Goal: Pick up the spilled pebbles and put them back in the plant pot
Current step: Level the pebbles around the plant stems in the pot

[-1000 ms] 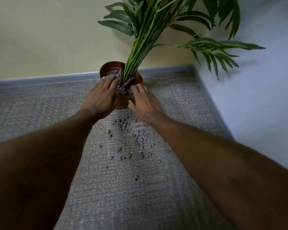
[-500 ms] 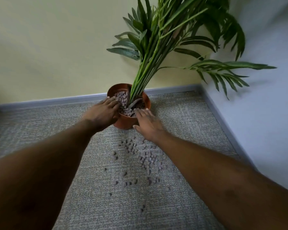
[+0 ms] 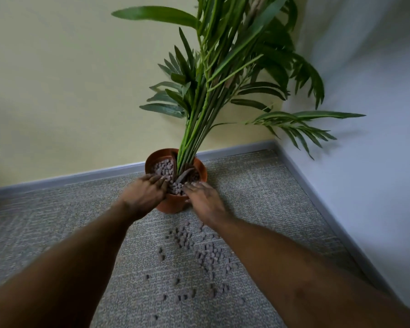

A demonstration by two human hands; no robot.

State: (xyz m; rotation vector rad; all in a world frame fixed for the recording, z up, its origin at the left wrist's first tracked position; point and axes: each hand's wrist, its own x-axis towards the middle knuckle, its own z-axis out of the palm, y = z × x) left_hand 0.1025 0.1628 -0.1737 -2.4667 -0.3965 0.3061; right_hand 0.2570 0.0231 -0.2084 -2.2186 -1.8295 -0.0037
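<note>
A terracotta plant pot point(image 3: 173, 204) stands on the carpet in the room's corner, filled with brown-grey pebbles point(image 3: 162, 168) around a tall green palm point(image 3: 213, 91). My left hand point(image 3: 145, 194) rests on the pot's near left rim, fingers apart and reaching onto the pebbles. My right hand point(image 3: 205, 200) lies flat on the near right rim, fingers spread. Neither hand visibly holds anything. Several spilled pebbles point(image 3: 207, 253) lie scattered on the carpet in front of the pot, between my forearms.
Grey woven carpet point(image 3: 57, 221) covers the floor. A yellow wall with a grey skirting board point(image 3: 81, 177) runs behind the pot, and a white wall point(image 3: 365, 162) closes the right side. Palm fronds hang out over the right of the pot.
The view has tilted up, showing more of the plant. Both hands stay at the pot's rim; the right hand has shifted slightly further onto it.
</note>
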